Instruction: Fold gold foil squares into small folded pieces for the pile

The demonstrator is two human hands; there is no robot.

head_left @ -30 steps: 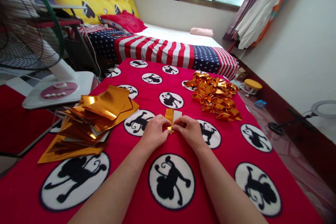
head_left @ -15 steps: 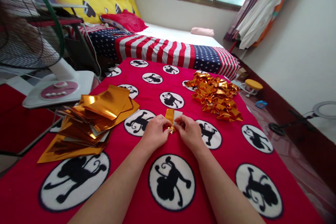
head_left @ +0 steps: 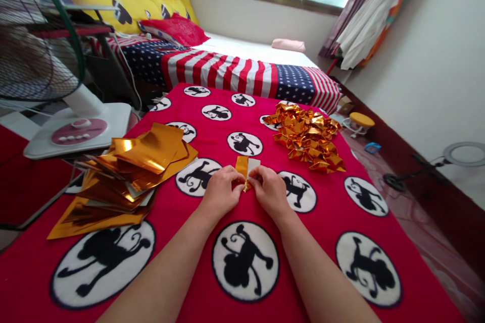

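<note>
Between my two hands, just above the red cloth, is a small folded piece of gold foil paper (head_left: 241,164). One half of its upper part shows gold, the other a pale grey. My left hand (head_left: 224,189) pinches its near left edge between thumb and fingers. On the right edge, my right hand (head_left: 268,189) holds it in a similar pinch. Fingertips hide part of the near end, where a crumpled gold tip pokes out. To the left lies a loose stack of flat gold foil sheets (head_left: 147,154). A heap of folded gold foil pieces (head_left: 308,133) sits at the right.
A red cloth (head_left: 182,282) with black monkey figures in white circles covers the table. At the left stands a fan (head_left: 76,121) close to the table edge. Behind is a bed (head_left: 235,70); a yellow stool (head_left: 361,120) is on the floor at right.
The view has shifted slightly, so everything sits a little further left. Both hands keep their pinch on the foil paper, with only small finger movement.
</note>
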